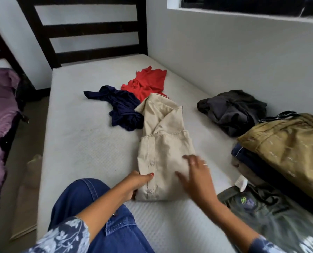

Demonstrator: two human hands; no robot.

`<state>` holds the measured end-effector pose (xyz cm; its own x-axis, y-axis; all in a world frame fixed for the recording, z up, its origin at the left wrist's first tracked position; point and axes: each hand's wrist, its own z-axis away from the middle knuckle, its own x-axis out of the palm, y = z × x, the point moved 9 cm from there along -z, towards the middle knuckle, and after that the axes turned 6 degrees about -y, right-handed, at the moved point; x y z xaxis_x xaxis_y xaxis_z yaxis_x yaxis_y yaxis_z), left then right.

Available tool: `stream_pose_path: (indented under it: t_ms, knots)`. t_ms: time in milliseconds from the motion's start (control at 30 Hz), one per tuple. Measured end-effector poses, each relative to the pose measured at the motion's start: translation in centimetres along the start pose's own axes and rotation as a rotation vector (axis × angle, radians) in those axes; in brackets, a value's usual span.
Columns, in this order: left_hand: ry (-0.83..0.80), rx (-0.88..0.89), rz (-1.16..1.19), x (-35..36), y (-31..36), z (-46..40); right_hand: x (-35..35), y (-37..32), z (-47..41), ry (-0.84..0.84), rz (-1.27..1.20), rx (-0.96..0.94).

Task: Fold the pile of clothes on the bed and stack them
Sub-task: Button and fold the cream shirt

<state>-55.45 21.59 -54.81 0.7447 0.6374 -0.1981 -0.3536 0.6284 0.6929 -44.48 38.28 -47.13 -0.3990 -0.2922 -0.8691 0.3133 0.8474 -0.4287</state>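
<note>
Folding in progress on the bed (90,147): beige button shirt (164,152) lies partly folded on the bare mattress, collar end away from the person, button placket running along its left side. Left hand (136,183) grips the shirt's near-left edge, thumb on top by the placket, the other fingers curled under the fabric. Right hand (195,174) lies over the shirt's near-right part, fingers (187,157) spread and fairly straight, holding nothing; slightly blurred, so can't tell if the palm actually touches the cloth.

Beyond the fingers, past the collar: navy garment (123,110) crumpled, touching the shirt's far-left edge, and red garment (146,83) behind it, partly under the collar. Right of the right hand's fingers, well apart: dark grey garment (232,110) bunched near the wall. Closer on the right: stack of folded clothes (283,152), olive-tan piece on top, dark blue ones under it. Just near-right of the right wrist: green garment with a small logo (257,207), flat on the bed. Person's knee in blue jeans (82,196) rests on the mattress below the left hand. Purple cloth (0,114) off the bed at far left.
</note>
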Motion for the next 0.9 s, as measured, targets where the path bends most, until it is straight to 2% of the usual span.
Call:
stream_pose_path:
  t_ms: [67, 100, 167, 300, 367, 433, 500, 533, 600, 700, 900]
  knots:
    - [0.015, 0.030, -0.013, 0.1, 0.6, 0.1, 3.1, -3.9, 2.5, -0.154, 0.207, -0.250]
    - [0.015, 0.042, -0.018, 0.1, 1.0, 0.2, 5.0, -4.4, 3.5, -0.271, 0.320, -0.295]
    - [0.015, 0.062, -0.019, 0.0, 1.9, 0.4, 6.4, -4.2, 4.1, -0.367, 0.406, -0.300]
    - [-0.014, 0.001, -0.048, -0.5, 3.1, 1.6, 4.6, -4.4, 2.4, -0.391, 0.313, -0.279]
    - [-0.014, 0.007, -0.050, -1.0, 3.9, 1.9, 2.4, -5.3, 1.8, -0.400, 0.349, -0.290]
    - [0.063, 0.108, -0.050, -2.0, 5.4, 2.0, 0.7, -6.2, 1.9, -0.461, 0.340, -0.307]
    - [0.169, 0.273, -0.108, -3.2, 7.5, 2.5, -1.0, -7.0, 2.6, -0.594, 0.288, -0.305]
    - [0.172, 0.355, -0.134, -3.3, 8.6, 2.9, -1.9, -7.3, 3.0, -0.652, 0.234, -0.310]
    - [0.055, 0.420, -0.174, -2.2, 9.0, 3.1, -3.5, -7.9, 3.7, -0.763, 0.156, -0.316]
    - [-0.133, 0.329, -0.255, 0.1, 8.0, 3.2, -5.5, -8.7, 2.7, -0.843, 0.090, -0.307]
    - [-0.224, 0.195, 0.153, 0.2, 5.0, 1.1, -7.0, -9.4, -6.9, -0.789, 0.176, -0.313]
